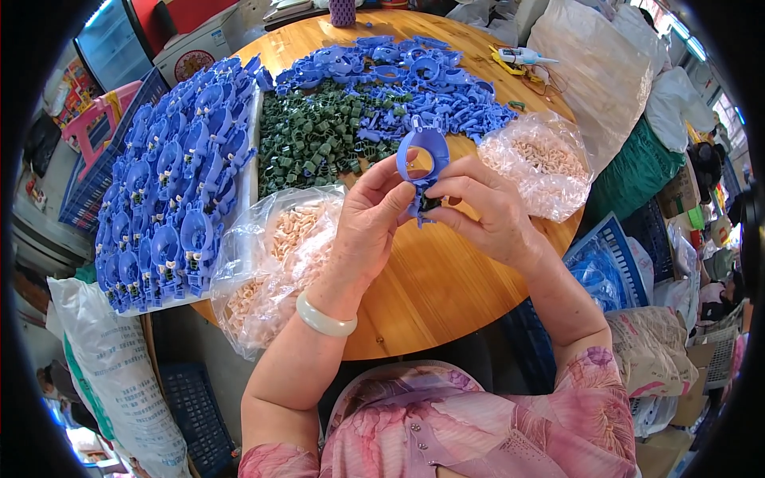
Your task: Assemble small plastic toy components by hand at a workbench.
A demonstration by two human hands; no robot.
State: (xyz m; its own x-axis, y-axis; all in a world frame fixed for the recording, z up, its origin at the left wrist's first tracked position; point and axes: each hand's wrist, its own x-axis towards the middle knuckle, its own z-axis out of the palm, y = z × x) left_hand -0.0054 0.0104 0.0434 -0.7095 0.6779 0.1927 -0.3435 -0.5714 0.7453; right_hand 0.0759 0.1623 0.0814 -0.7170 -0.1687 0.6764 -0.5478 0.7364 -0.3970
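Above the table's near half, my left hand [368, 215] is closed on a blue plastic toy part [429, 139] with a large ring-shaped opening, held upright. The thumb and fingers pinch it below the ring. From the other side, my right hand [494, 207] has its thumb and fingertips closed around a small dark green plastic piece [430, 203] against the blue part's lower end. Fingers partly hide where the two pieces meet. Beyond my hands lie a heap of dark green pieces [307, 135] and a pile of loose blue parts [446, 99].
A white-edged tray at left carries rows of blue assemblies [167, 175]. Clear bags of peach-coloured small pieces [299, 231] [546, 155] flank my forearms on the round wooden table [414, 295]. A glue-gun-like white tool [526, 56] lies at the far right; a purple cup [343, 12] stands behind.
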